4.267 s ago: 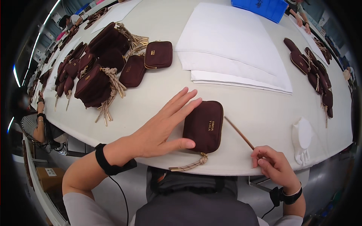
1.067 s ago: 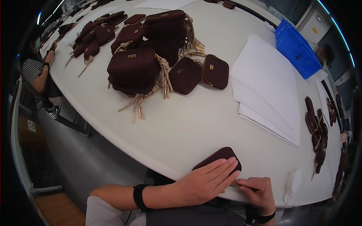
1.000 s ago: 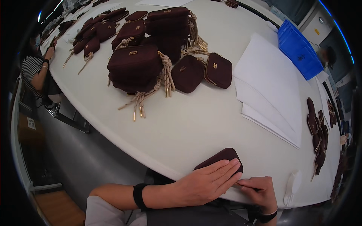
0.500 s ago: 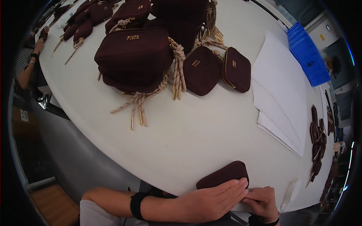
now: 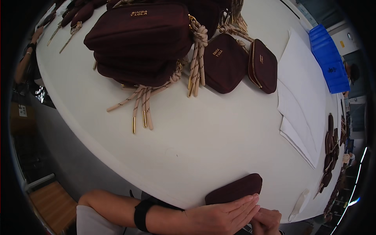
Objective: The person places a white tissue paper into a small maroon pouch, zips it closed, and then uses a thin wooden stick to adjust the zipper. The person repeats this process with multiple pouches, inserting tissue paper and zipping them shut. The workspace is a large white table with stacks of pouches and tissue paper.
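Observation:
A dark maroon fabric pouch point(image 5: 237, 189) lies at the near edge of the white table. Along its near side is my left hand point(image 5: 223, 215), its fingers straight and together, holding the pouch against the table; the thumb is hidden. My right hand point(image 5: 268, 219) is closed in a pinch at the pouch's right end, just beyond my left fingertips. Whatever sits between those right fingers is hidden. A black band point(image 5: 141, 215) circles my left wrist.
Stacked maroon bags point(image 5: 137, 33) with beige knotted cords point(image 5: 199, 47) stand ahead. Two small maroon pouches, one diamond-shaped point(image 5: 224, 64) and one with a zip point(image 5: 264, 66), lie beside them. White sheets point(image 5: 299, 105), a blue bin point(image 5: 329, 62) and more pouches point(image 5: 329, 156) are at right.
The view has shifted, so the stacked bags appear higher and larger. My right hand now sits lower and closer in behind my left fingers. The pouch stays under my left hand.

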`<state>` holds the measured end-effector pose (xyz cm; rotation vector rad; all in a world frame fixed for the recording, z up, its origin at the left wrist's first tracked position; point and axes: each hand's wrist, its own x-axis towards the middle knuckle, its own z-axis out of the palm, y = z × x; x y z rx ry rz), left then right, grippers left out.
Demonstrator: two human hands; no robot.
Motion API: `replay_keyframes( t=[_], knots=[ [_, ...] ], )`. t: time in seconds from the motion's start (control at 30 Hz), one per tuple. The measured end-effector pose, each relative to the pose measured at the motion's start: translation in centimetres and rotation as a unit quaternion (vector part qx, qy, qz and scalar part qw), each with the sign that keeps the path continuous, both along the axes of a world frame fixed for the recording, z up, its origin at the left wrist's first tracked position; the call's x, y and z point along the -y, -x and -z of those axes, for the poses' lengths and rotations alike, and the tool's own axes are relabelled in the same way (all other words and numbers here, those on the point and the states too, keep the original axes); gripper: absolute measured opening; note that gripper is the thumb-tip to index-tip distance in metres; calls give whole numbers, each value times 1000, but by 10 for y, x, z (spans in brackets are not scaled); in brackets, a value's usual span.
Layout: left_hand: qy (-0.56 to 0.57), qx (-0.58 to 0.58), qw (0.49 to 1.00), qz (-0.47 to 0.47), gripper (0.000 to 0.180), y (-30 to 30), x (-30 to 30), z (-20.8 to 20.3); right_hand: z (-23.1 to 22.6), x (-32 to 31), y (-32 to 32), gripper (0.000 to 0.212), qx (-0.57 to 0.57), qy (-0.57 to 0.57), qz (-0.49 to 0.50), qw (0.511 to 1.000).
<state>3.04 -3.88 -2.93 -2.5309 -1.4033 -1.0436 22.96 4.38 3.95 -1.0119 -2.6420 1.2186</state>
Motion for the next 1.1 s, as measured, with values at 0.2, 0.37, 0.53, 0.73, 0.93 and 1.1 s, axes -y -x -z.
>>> replay_keyframes(
  t=[0.2,0.37,0.53,0.73,0.93,1.1],
  knots=[
    [-15,-12,1000,-5,46,-2,2,3,1,7,-2,13,10,34,26,999],
    [46,-26,998,14,42,-2,2,-4,-6,5,-3,11,10,17,15,1000],
    [41,13,999,7,42,-6,4,0,0,15,-10,7,-28,53,71,996],
    [37,-14,999,4,42,-6,3,0,-6,12,-5,14,39,221,109,968],
    [53,3,999,7,43,-8,3,0,3,15,-23,20,3,349,148,925],
    [66,-8,998,3,43,-7,2,-3,-2,12,-14,24,13,417,185,890]
  ],
)
